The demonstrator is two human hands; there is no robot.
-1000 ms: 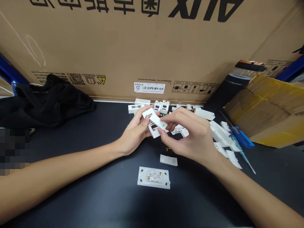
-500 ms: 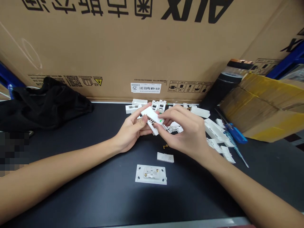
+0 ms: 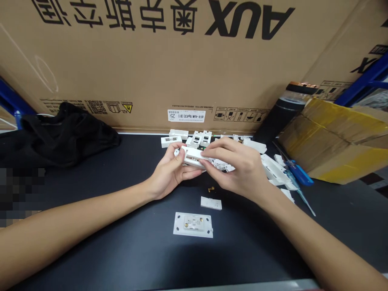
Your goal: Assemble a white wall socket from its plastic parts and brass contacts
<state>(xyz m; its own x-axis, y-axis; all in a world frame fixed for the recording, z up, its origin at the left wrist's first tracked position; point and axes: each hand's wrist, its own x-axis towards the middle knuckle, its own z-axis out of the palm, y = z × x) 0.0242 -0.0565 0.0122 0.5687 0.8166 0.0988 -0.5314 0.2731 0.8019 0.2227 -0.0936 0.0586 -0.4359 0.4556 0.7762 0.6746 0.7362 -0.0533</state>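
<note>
Frame (image 3: 194, 162), white and slotted, is held up above the dark surface (image 3: 121, 242), near the middle of the view, between two bare hands. The left hand (image 3: 168, 173) grips its left end, thumb on the near face and fingers curled behind and under it. The right hand (image 3: 239, 169) has its thumb and index finger drawn close together on the right end, narrow and pinching; what lies beneath those tips is hidden. The frame sits tilted, its openings towards the viewer.

Below the hands, a small brass clip (image 3: 211, 189) lies on the surface, with a white strip (image 3: 211, 203) just beyond it on the viewer's side. Nearer still is a white plate (image 3: 193, 225) lying flat, two brass-coloured screws in its raised centre. Behind the hands, white parts (image 3: 201, 139) lie in a loose row, some hidden; more casings (image 3: 275, 169) spread to the right, beside a blue-handled screwdriver (image 3: 300, 172).

A black bottle (image 3: 277, 117) stands at the back right next to a taped box (image 3: 336, 137). Black cloth (image 3: 66, 137) lies bunched at the left, and a large carton (image 3: 145, 68) rises behind everything.
</note>
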